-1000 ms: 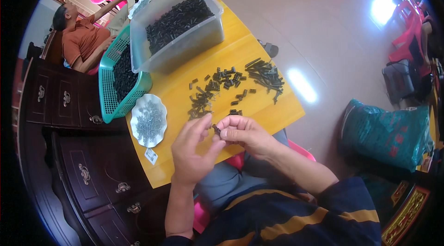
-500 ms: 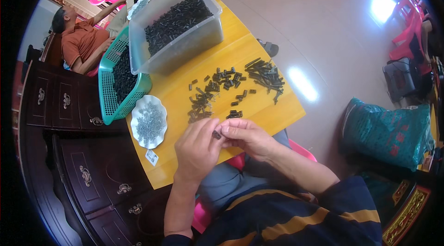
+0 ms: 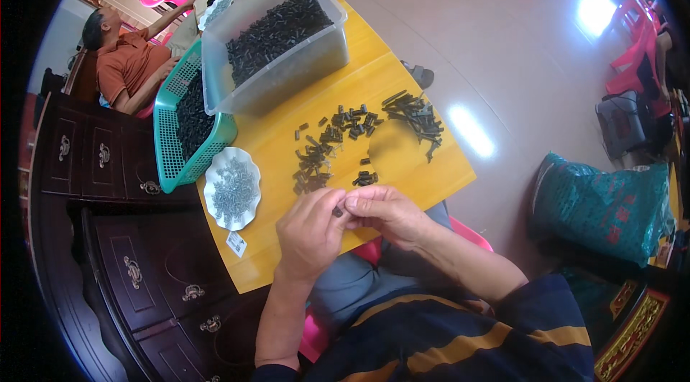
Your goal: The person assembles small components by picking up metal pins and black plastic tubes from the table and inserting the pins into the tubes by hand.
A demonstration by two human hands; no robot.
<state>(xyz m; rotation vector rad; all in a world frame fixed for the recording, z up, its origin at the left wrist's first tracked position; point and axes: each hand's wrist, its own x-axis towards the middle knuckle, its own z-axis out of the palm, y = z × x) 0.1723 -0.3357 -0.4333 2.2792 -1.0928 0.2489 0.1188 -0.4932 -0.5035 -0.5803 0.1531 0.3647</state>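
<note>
Over the table's near edge, my left hand [image 3: 309, 232] and my right hand [image 3: 388, 215] meet with fingers pinched together. A small dark plastic piece [image 3: 337, 212] shows between the left thumb and fingers. The right thumb and forefinger press against its far end; whatever they pinch there is hidden. Just beyond my hands lies a little cluster of short black pieces [image 3: 365, 178]. Farther off is a loose heap of similar black pieces [image 3: 351, 123], with longer black strips [image 3: 415, 114] to its right.
On the yellow table [image 3: 280, 238] stand a scalloped white plate [image 3: 209, 191] of small silvery parts and a clear bin [image 3: 287, 69] of black pieces. A green basket [image 3: 167, 134] holds more. Another person [image 3: 133, 66] sits at far left. Dark drawers [image 3: 136, 267] flank the table.
My hands stay together in nearly the same place, with the dark piece slightly more covered by the fingers. A blurred patch now hides some loose pieces beside the strips.
</note>
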